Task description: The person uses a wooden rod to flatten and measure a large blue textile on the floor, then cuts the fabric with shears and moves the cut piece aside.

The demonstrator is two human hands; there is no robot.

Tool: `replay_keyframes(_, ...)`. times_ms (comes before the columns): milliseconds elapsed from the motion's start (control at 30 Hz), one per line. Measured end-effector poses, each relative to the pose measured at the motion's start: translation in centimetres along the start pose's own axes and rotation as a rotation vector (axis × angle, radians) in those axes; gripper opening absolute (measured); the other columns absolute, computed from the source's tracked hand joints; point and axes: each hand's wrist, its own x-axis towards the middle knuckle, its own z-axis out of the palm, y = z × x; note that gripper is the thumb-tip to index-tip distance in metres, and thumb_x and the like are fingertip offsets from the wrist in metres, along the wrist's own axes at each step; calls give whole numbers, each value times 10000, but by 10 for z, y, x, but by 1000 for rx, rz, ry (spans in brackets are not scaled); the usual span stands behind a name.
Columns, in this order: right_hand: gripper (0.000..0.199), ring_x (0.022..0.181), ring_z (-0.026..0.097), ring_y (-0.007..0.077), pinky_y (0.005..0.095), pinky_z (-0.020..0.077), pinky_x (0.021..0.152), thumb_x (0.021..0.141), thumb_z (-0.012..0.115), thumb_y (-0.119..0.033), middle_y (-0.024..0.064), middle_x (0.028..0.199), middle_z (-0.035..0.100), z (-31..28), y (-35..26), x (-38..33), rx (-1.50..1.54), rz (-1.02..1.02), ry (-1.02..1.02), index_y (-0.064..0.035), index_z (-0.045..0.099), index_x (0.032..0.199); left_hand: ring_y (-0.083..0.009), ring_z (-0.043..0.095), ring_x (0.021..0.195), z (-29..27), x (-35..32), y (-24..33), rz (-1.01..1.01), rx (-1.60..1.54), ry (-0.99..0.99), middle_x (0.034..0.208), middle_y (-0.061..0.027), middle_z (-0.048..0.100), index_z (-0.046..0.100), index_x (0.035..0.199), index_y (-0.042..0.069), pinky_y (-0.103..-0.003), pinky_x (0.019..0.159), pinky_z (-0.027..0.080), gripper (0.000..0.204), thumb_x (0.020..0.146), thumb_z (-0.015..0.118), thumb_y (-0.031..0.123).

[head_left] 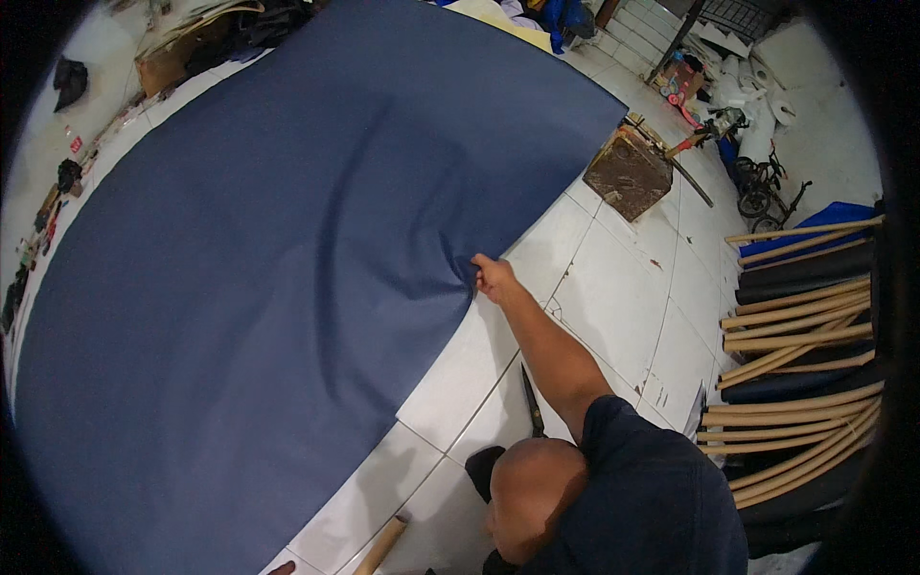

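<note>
While R hand [494, 278] pinches blue sheet [240, 278] at edge w/ fingers [482, 261], can't tell grip of L hand [284, 568], mostly cropped.

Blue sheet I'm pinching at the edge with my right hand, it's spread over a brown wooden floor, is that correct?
Not the floor: the head view shows white tiles under the blue sheet, its edge pinched in your right hand.

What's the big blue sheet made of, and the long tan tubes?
Blue sheet: maybe vinyl or coated cloth, smooth and dull, since it bends into soft creases. Tan tubes: probably cardboard, with a plain, matte, paper-brown surface, though the look alone can't prove it.
</note>
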Motion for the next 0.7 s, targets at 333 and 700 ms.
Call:
replay_keyframes(333,418,1012,608,513,526,473,911,960,489,-294,358,1036,632,94,-63,-139,-814,-569,-109,109,567,1038,-113,523,884,-13,8,-10,125,-94,-1,971,-7,563,512,1397,7,-257,807,451,541,895,702,71)
replay_keyframes(700,463,958,650,405,504,476,847,912,585,-346,287,987,674,129,2,-121,-754,-620,-154,112,649,949,-172,599,956,-19,-23,-4,86,159,155,1036,-94,630,532,1339,-18,-319,877,479,551,842,735,110)
